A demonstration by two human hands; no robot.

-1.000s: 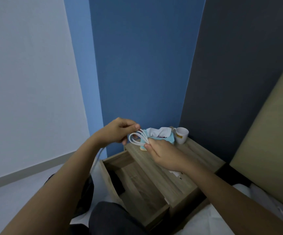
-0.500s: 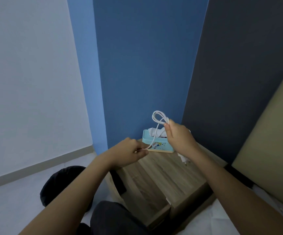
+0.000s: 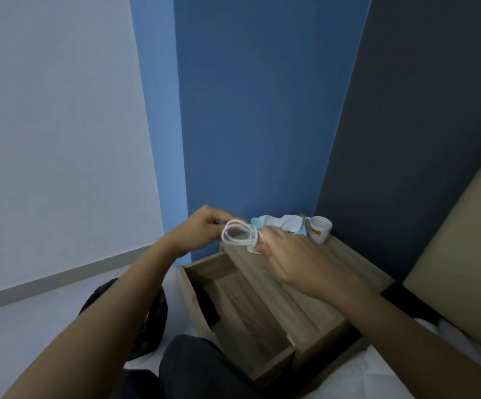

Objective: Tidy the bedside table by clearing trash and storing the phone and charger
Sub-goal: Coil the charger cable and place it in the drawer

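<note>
A white charger cable (image 3: 237, 234) is coiled into loops in the air over the back left corner of the wooden bedside table (image 3: 345, 263). My right hand (image 3: 294, 254) pinches the coil at its right side. My left hand (image 3: 201, 230) holds the loops from the left, fingers curled around the cable. The table's drawer (image 3: 242, 306) stands pulled out below my hands, with a dark flat object (image 3: 209, 305) lying inside at its left; I cannot tell whether that is the phone.
A light blue tissue box (image 3: 299, 230) with white tissue sticking out stands at the table's back edge, with a white mug (image 3: 320, 230) to its right. A black bag (image 3: 147, 321) lies on the floor to the left. My knee (image 3: 193, 367) is in front of the drawer.
The cable was stretched between a raised right hand and a lowered left hand; now both hands are together again with the cable wound in loops, and the view has tilted down onto the open drawer.
</note>
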